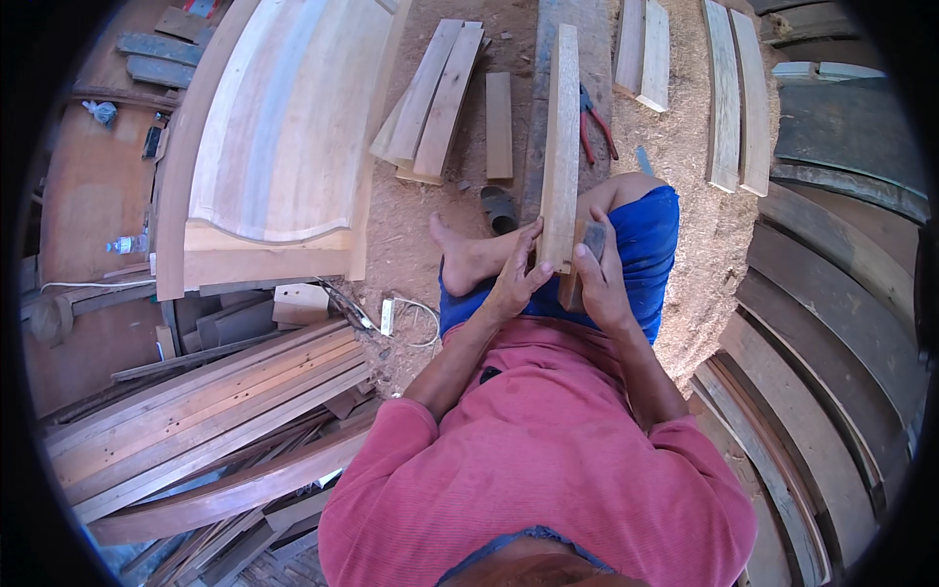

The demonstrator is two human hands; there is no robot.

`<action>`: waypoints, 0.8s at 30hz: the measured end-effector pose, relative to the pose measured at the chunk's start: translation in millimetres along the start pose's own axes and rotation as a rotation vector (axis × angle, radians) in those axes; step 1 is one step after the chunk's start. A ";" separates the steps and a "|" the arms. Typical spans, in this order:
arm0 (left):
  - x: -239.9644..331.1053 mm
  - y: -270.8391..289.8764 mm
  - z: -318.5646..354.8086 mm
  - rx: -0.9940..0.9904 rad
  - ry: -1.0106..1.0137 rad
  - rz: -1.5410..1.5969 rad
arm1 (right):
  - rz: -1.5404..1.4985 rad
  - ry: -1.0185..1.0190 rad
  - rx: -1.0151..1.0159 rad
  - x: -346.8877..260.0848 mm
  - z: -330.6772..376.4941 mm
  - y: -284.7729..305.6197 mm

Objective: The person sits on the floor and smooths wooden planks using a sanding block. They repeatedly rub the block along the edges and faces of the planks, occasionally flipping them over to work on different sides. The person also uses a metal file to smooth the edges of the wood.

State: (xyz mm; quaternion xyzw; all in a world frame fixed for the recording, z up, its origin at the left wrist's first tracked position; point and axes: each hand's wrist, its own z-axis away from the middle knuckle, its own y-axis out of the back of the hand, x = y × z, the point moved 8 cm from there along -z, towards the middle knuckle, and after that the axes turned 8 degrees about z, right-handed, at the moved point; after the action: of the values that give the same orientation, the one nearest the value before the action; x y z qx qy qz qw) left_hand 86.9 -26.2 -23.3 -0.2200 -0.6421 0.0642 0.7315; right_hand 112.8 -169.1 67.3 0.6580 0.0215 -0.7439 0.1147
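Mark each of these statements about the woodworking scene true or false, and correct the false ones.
1. The left hand touches the near end of the long wooden board. True.
2. The right hand is empty. False: it holds a small block against the board's near end.
3. Red-handled pliers lie on the ground to the right of the board. True.
4. The large curved wooden panel lies to the person's right. False: it lies to the left.
5. The ground under the planks is covered in sawdust. True.
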 end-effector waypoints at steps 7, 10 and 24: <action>17.0 -17.7 -5.9 -0.004 0.112 0.134 | 0.217 0.216 0.120 -5.0 -75.5 24.0; 24.0 -18.4 -11.9 -0.013 0.099 0.176 | 0.243 0.211 0.096 -12.6 -98.9 27.5; 120.7 -38.8 -56.7 0.035 -0.029 0.161 | -0.295 0.222 0.031 -91.9 -74.8 44.9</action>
State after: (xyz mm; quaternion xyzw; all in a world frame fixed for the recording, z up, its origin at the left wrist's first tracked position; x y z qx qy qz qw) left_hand 154.6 -29.0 97.9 -0.2572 -0.6317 0.1372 0.7184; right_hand 204.4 -186.0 153.2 0.7276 0.1189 -0.6756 -0.0087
